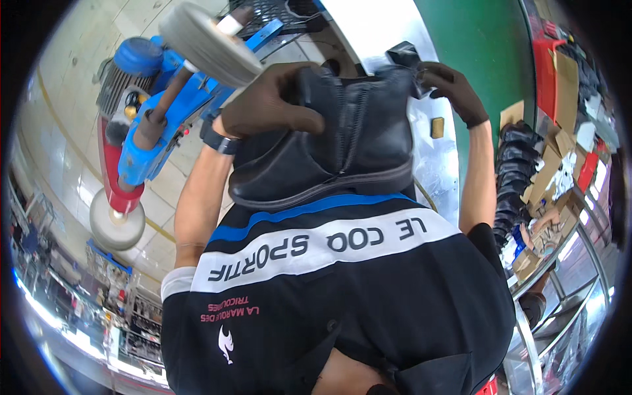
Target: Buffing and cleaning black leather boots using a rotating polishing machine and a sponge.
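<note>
Both gloved hands, left hand (270, 102) and right hand (454, 89), grip a black boot (342, 145).

Tiled floor (62, 131) under polishing machine (151, 112)

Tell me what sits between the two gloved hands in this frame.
In the head view, a black zip-up boot spans the gap: the left hand grips its one end, the right hand its other.

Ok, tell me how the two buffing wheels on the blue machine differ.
The upper grey buffing wheel looks bigger and shows its broad rim beside the left hand; the lower pale buffing wheel looks smaller, shows its round face and sits far from both hands. Both sit on the blue polishing machine.
</note>
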### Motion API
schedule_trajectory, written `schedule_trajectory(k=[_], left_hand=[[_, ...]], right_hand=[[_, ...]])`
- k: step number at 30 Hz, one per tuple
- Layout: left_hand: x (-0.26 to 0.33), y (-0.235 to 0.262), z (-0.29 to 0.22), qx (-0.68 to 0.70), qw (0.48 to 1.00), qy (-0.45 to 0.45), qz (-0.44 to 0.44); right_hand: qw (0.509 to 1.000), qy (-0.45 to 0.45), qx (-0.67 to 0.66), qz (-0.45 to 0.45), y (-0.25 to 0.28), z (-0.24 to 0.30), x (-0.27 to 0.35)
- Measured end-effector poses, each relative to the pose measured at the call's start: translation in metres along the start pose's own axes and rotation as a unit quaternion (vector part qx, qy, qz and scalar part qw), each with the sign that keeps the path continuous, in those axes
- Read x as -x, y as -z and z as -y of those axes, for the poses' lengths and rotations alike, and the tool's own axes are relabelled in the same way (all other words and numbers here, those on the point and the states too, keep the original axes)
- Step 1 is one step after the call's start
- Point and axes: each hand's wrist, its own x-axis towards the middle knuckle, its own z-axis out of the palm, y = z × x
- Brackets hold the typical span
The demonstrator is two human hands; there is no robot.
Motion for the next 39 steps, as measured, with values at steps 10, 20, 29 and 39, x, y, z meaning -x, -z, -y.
schedule_trajectory(k=[10,20,29,39], left_hand=[[-0.002,0.021,0.048,-0.063,0.994,0.021,-0.089],[-0.036,-0.042,0.005,0.183,0.983,0.028,-0.015],[-0.039,-0.041,-0.020,-0.070,0.994,0.065,0.061],[-0.031,-0.049,-0.008,-0.082,0.993,-0.069,0.038]], right_hand=[[0.918,-0.228,0.183,-0.269,-0.002,-0.200,0.022],[0.863,0.000,-0.130,-0.488,-0.041,-0.143,0.059],[0.942,0.278,0.095,-0.163,-0.122,0.095,0.112],[0.941,0.297,0.140,-0.086,-0.121,0.079,0.109]])
